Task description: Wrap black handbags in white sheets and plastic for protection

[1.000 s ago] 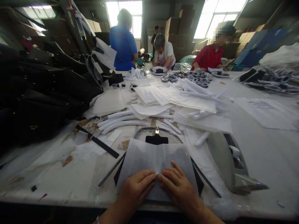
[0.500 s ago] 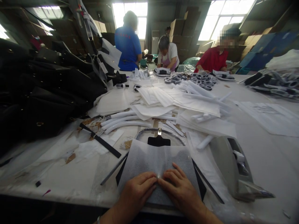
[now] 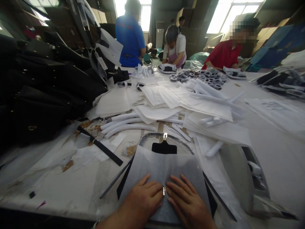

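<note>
the small metal turn-lock sits right between my two hands, showing bright where it appears to come up through the translucent white sheet. its long axis runs away from me, up toward the far edge of the sheet. my left hand lies to its left and my right hand to its right, fingertips just beside it on both sides. the left tips look a touch nearer; i cannot tell whether they meet the metal.

my right hand is palm down on the sheet, fingers stretched out and a little fanned. on the left, one finger stands off from the others, which lie close together and slightly bent; i cannot tell whether they nip the sheet or only press it.

under the sheet is the black bag, its dark edges slanting out on either side. straight beyond the turn-lock, almost in line with it, a black tab reaches past the sheet's far edge, with a metal clip at its far end, inside the arc of the wrapped handle. the grey tape dispenser stands apart, off to my right.
</note>
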`<state>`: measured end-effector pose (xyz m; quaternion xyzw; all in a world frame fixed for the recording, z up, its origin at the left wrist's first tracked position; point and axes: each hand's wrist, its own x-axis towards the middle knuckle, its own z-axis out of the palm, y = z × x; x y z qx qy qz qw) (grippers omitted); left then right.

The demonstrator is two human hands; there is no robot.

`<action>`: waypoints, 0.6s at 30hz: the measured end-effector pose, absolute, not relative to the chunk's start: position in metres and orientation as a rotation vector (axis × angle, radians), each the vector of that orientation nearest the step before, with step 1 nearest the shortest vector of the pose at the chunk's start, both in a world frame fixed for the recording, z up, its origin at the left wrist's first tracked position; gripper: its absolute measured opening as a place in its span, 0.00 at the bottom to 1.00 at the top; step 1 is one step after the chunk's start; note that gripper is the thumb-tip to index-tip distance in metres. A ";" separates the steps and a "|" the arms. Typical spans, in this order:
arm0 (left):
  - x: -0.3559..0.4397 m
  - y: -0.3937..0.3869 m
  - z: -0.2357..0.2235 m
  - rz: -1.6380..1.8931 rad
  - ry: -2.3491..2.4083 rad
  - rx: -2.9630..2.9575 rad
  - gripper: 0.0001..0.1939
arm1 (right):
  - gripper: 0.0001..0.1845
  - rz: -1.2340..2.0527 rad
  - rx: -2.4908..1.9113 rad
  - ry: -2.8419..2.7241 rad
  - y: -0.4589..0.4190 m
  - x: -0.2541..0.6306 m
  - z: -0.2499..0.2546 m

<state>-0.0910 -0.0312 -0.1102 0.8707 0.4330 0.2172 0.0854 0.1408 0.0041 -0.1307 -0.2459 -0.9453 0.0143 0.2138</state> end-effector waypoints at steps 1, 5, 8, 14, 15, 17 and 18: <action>-0.093 -0.030 -0.110 0.606 1.278 2.584 0.08 | 0.18 0.006 -0.683 -2.643 0.004 0.140 -0.130; -0.104 -0.029 -0.114 0.623 1.206 2.579 0.12 | 0.21 -0.175 -0.736 -2.718 0.006 0.137 -0.128; -0.111 -0.029 -0.124 0.720 1.234 2.604 0.14 | 0.27 -0.238 -0.790 -2.769 0.010 0.134 -0.127; -0.110 -0.019 -0.125 0.789 1.334 2.684 0.14 | 0.25 -0.224 -0.745 -2.797 0.025 0.132 -0.122; -0.110 -0.018 -0.124 0.737 1.356 2.724 0.16 | 0.23 -0.231 -0.712 -2.787 0.027 0.133 -0.123; -0.111 -0.016 -0.127 0.622 1.366 2.811 0.18 | 0.21 -0.248 -0.646 -2.761 0.030 0.138 -0.129; -0.113 -0.015 -0.130 0.584 1.363 2.846 0.16 | 0.21 -0.259 -0.623 -2.749 0.032 0.141 -0.133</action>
